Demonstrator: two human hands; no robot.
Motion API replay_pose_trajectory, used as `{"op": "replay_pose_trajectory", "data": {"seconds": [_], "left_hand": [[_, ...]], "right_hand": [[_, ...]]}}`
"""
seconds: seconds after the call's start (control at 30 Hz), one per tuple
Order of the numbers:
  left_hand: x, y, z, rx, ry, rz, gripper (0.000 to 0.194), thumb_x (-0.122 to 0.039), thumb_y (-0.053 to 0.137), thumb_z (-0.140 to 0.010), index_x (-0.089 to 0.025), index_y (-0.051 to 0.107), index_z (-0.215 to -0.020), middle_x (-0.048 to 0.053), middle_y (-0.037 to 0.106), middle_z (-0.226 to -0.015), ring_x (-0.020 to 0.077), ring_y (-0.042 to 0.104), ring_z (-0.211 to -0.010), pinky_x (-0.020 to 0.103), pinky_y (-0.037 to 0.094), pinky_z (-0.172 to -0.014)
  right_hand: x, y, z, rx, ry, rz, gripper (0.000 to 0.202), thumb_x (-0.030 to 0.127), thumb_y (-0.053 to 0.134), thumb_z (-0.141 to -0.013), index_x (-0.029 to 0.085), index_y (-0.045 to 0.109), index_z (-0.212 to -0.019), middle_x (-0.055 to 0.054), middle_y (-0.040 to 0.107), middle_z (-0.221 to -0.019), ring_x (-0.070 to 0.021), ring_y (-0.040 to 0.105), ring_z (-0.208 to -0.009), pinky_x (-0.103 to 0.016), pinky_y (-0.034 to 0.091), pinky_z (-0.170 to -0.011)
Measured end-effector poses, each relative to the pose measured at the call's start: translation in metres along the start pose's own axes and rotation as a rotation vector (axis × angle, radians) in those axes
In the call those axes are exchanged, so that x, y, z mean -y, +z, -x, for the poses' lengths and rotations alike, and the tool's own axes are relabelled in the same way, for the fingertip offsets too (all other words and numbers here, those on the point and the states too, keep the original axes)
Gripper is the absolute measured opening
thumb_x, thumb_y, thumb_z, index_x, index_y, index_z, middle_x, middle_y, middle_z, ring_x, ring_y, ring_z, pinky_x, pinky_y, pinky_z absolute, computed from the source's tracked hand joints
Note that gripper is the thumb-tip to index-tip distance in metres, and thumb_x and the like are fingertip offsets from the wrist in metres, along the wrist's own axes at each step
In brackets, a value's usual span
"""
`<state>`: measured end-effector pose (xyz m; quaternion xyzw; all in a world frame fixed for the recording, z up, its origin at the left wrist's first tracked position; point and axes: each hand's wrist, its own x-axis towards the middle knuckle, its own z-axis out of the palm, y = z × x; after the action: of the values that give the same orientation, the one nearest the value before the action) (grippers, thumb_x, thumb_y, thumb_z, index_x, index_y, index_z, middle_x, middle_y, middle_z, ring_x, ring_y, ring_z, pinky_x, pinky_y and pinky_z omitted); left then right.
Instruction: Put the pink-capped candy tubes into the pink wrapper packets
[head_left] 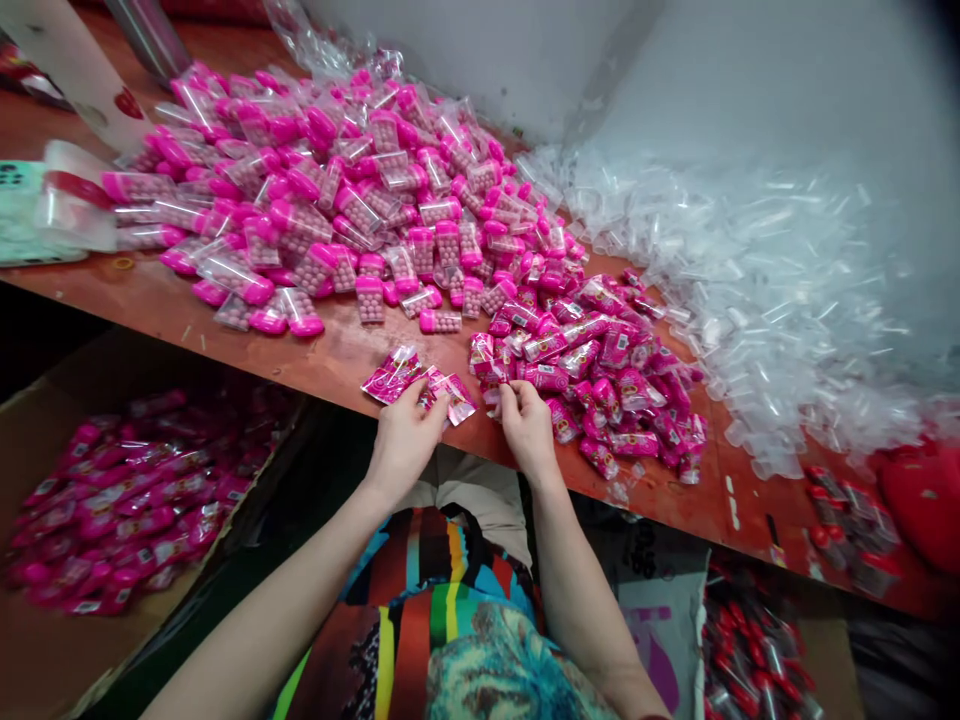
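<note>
My left hand [406, 438] is closed at the table's front edge on a pink printed wrapper [456, 396], with its fingertips pressed together. More pink wrappers [394, 375] lie flat right beside those fingers. A short distance to the right, my right hand [527, 428] has its thumb and fingers pinched at the near edge of a pile of wrapped candy bottles [600, 360]. What sits in that pinch is mostly hidden behind the fingers. Behind both hands spreads a large heap of clear candy bottles [360, 190] with bright pink caps and small pink balls inside.
Empty clear plastic bottles [780, 290] are heaped along the wall at right. A cardboard box [45, 400] of pink wrapped bottles stands below the table at left. Red-capped items fill another box [832, 640] at lower right. A metal cylinder [150, 35] stands at the back left.
</note>
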<state>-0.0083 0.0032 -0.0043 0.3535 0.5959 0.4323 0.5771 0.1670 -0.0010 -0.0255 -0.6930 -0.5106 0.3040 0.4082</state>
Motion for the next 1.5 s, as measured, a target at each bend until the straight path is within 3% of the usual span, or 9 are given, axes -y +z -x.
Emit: {"op": "replay_pose_trajectory", "data": {"seconds": [0.13, 0.33, 0.63, 0.9, 1.03, 1.17, 1.3, 1.4, 1.5], "left_hand": [[-0.009, 0.002, 0.010, -0.099, 0.249, -0.132, 0.044, -0.032, 0.077, -0.068, -0.020, 0.069, -0.110, -0.005, 0.051, -0.052, 0.0122, 0.047, -0.052, 0.020, 0.032, -0.051], [-0.012, 0.014, 0.006, 0.177, -0.064, 0.249, 0.030, -0.040, 0.075, -0.070, -0.015, 0.059, -0.063, -0.008, 0.037, -0.044, 0.0046, 0.028, -0.039, 0.020, 0.019, -0.041], [-0.023, 0.001, -0.010, 0.124, -0.094, 0.344, 0.042, -0.041, 0.079, -0.066, -0.016, 0.048, -0.053, -0.006, 0.039, -0.039, 0.0039, 0.030, -0.036, 0.019, 0.018, -0.039], [-0.037, -0.029, -0.025, 0.073, -0.066, 0.385, 0.037, -0.034, 0.079, -0.066, -0.014, 0.050, -0.052, -0.005, 0.041, -0.041, 0.0031, 0.033, -0.039, 0.017, 0.020, -0.039], [-0.045, -0.041, -0.032, -0.081, -0.033, 0.474, 0.034, -0.026, 0.082, -0.061, -0.014, 0.052, -0.053, -0.005, 0.043, -0.043, 0.0035, 0.036, -0.040, 0.017, 0.022, -0.038], [-0.053, -0.050, -0.038, -0.117, -0.049, 0.558, 0.032, -0.022, 0.085, -0.056, -0.012, 0.055, -0.056, -0.005, 0.047, -0.049, 0.0026, 0.038, -0.042, 0.017, 0.023, -0.038], [-0.049, -0.054, -0.041, -0.146, -0.075, 0.629, 0.035, -0.022, 0.088, -0.052, -0.012, 0.055, -0.059, -0.005, 0.049, -0.053, 0.0018, 0.038, -0.043, 0.016, 0.023, -0.037], [-0.042, -0.052, -0.042, -0.126, -0.096, 0.658, 0.035, -0.024, 0.087, -0.055, -0.012, 0.055, -0.061, -0.004, 0.051, -0.054, 0.0013, 0.037, -0.040, 0.016, 0.023, -0.035], [-0.036, -0.050, -0.041, -0.118, -0.108, 0.688, 0.033, -0.025, 0.086, -0.057, -0.011, 0.057, -0.064, -0.003, 0.054, -0.056, 0.0015, 0.037, -0.040, 0.016, 0.023, -0.034]], "right_hand": [[0.008, 0.001, 0.002, 0.156, 0.101, -0.331, 0.025, 0.045, 0.053, -0.089, 0.021, 0.057, -0.082, 0.005, 0.050, -0.061, -0.0109, 0.042, -0.053, -0.022, 0.035, -0.052], [0.028, 0.021, 0.014, 0.278, 0.024, -0.397, 0.026, 0.043, 0.052, -0.090, 0.020, 0.057, -0.080, 0.004, 0.050, -0.069, -0.0114, 0.044, -0.062, -0.023, 0.036, -0.058], [0.049, 0.053, -0.004, 0.121, -0.233, -0.063, 0.032, 0.035, 0.039, -0.096, 0.024, 0.040, -0.066, 0.003, 0.044, -0.061, -0.0146, 0.042, -0.058, -0.029, 0.029, -0.057], [0.058, 0.063, -0.041, 0.284, -0.462, 0.002, 0.043, 0.045, 0.046, -0.094, 0.023, 0.043, -0.057, 0.003, 0.040, -0.055, -0.0135, 0.037, -0.052, -0.027, 0.029, -0.055], [0.062, 0.067, -0.072, 0.261, -0.468, 0.100, 0.035, 0.039, 0.037, -0.099, 0.021, 0.061, -0.081, -0.003, 0.061, -0.077, -0.0171, 0.055, -0.071, -0.028, 0.040, -0.067], [0.062, 0.073, -0.096, 0.194, -0.550, 0.593, 0.033, 0.020, 0.040, -0.095, 0.015, 0.058, -0.123, -0.014, 0.061, -0.119, -0.0267, 0.053, -0.105, -0.036, 0.040, -0.087], [0.055, 0.083, -0.103, 0.204, -0.594, 0.889, 0.036, 0.017, 0.041, -0.092, 0.012, 0.057, -0.124, -0.017, 0.062, -0.117, -0.0317, 0.048, -0.106, -0.043, 0.038, -0.088], [0.056, 0.082, -0.096, 0.131, -0.544, 0.867, 0.030, 0.021, 0.045, -0.090, 0.009, 0.062, -0.112, -0.019, 0.064, -0.107, -0.0325, 0.049, -0.104, -0.045, 0.036, -0.089], [0.066, 0.070, -0.077, 0.077, -0.432, 0.492, 0.029, 0.025, 0.040, -0.094, 0.012, 0.063, -0.104, -0.014, 0.065, -0.095, -0.0260, 0.055, -0.092, -0.039, 0.040, -0.084]]}}
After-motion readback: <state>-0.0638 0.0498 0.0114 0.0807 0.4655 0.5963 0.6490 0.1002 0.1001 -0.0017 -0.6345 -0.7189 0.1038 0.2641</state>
